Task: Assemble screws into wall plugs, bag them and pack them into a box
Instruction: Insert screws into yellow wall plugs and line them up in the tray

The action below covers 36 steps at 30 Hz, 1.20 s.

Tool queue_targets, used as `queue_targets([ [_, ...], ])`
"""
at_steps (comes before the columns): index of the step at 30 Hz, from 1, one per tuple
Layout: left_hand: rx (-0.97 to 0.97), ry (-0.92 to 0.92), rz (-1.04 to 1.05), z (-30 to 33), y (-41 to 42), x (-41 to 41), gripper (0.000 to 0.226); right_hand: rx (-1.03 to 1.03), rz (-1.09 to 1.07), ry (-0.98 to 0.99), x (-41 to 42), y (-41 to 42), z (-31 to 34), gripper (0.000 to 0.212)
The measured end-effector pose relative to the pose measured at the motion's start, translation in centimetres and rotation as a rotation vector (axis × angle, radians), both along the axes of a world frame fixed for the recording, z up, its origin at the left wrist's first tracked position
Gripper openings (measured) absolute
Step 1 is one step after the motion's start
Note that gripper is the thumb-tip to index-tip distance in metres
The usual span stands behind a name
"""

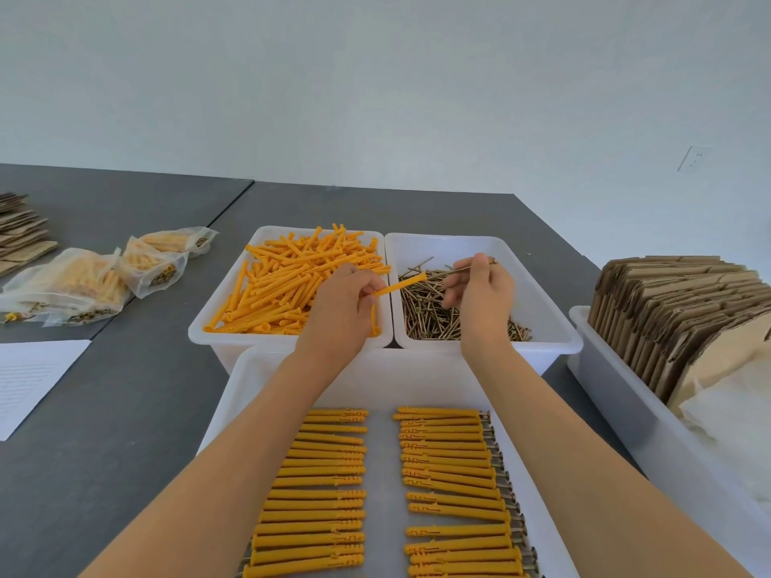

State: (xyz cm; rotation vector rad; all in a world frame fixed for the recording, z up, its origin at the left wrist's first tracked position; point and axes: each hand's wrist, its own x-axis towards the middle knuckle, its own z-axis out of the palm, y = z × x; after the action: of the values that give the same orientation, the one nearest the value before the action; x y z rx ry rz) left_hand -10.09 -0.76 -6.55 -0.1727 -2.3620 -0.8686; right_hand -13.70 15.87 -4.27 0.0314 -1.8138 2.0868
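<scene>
My left hand (340, 304) pinches an orange wall plug (400, 284) that points right, over the gap between two white bins. My right hand (479, 292) pinches a thin screw (463, 268) above the screw bin (555, 327), its tip aimed left toward the plug's flared end, a small gap between them. The left bin (217, 323) is heaped with loose orange plugs (288, 281). Loose dark screws (425, 310) lie in the right bin. In the near white tray (238, 394) lie two rows of assembled plugs (450, 486) with screw heads showing.
Several filled plastic bags (83, 281) lie on the grey table at the left, with flat cardboard (21, 231) behind and a printed sheet (29, 381) nearer. A white bin (626, 394) at the right holds folded cardboard boxes (676, 302) and white bags.
</scene>
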Motion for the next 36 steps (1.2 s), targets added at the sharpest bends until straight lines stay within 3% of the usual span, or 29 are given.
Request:
queue_targets([
  [6, 0.000, -0.012, 0.012, -0.1, 0.0, -0.1, 0.025, -0.100, -0.016, -0.024, -0.2, 0.7, 0.2, 0.039],
  [18, -0.013, 0.013, -0.002, -0.4, -0.1, -0.5, 0.026, 0.103, 0.150, 0.007, 0.5, -0.8, -0.1, 0.039],
  [36, -0.011, 0.009, 0.004, -0.6, -0.2, -0.6, 0.027, 0.192, 0.288, -0.069, 0.7, -1.4, -0.2, 0.027],
])
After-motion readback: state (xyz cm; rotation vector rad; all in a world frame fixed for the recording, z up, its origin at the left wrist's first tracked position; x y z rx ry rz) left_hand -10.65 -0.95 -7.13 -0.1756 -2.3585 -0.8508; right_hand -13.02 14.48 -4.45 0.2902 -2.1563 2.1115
